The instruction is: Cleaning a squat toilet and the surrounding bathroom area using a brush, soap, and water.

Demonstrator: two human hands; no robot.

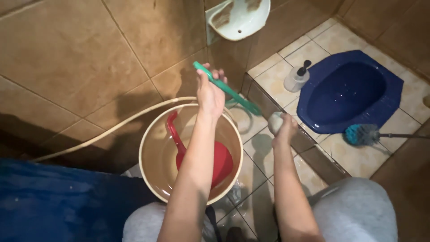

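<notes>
- Blue squat toilet (354, 96), right of frame; cream bucket (150, 157) at centre holds a red dipper (221, 159).
- Left hand (209, 92) clasps a green brush (228, 89), upper centre.
- Right hand (283, 127) is wrapped round a grey sponge (274, 121).
- Seemingly mid-scrub; both need wetting in the bucket.

green brush (226, 88) held tilted, grey stone (275, 122) gripped

Clear pump bottle (296, 77) with black top (label unreadable), on tiles beside blue squat toilet (349, 92)
</notes>
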